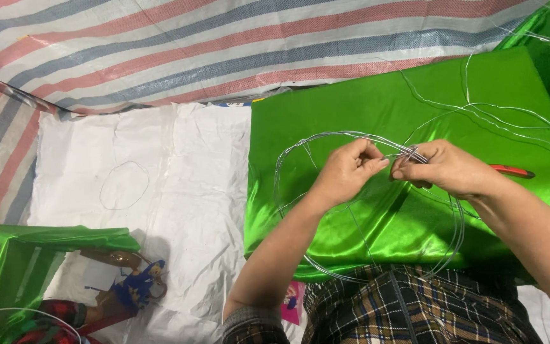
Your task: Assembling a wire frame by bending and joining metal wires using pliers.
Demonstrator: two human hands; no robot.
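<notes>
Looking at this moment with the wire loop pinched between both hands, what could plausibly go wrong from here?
1. The wire hoop is pinched only at its top by the left hand and right hand; the coils might spring apart if either grip loosens.
2. Loose wire strands lie across the green satin cloth close by, and could tangle with the hoop.
3. A wire end might snag that shiny cloth or prick a finger.

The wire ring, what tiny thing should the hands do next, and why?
Probably keep twisting the loose wire end around the wire ring. The left hand and right hand pinch it at one spot on top, where the strands bunch together over the green cloth.
</notes>
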